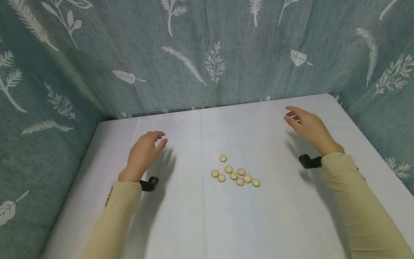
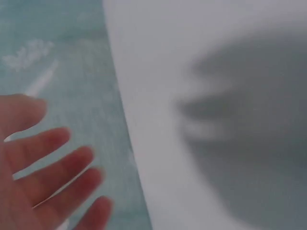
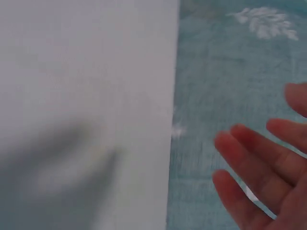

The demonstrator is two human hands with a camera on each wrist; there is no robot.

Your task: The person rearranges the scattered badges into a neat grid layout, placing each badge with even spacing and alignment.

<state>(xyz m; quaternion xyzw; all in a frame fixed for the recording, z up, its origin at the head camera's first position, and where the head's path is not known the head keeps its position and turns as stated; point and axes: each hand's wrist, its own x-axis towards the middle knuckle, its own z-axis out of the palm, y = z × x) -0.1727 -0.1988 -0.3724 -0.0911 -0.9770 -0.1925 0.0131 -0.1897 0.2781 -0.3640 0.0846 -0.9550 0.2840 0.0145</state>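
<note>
Several round cream-coloured buttons [image 1: 234, 176] lie loosely grouped near the middle of the white table, one of them a little apart at the back. To their left my left hand [image 1: 144, 153] hovers above the table, fingers relaxed and spread, holding nothing. Farther back on the right, my right hand [image 1: 308, 126] is also raised over the table with loosely bent fingers and nothing in them. Both wrist views show the left hand [image 2: 48, 177] and right hand [image 3: 268, 172] without any object; the buttons appear in the head view alone.
The white tabletop [image 1: 181, 223] ends at a back edge against a green curtain [image 1: 145, 54] with white leaf prints, which also hangs along both sides. A black wrist camera [image 1: 150, 184] sits at the left cuff, another black camera [image 1: 309, 161] at the right cuff.
</note>
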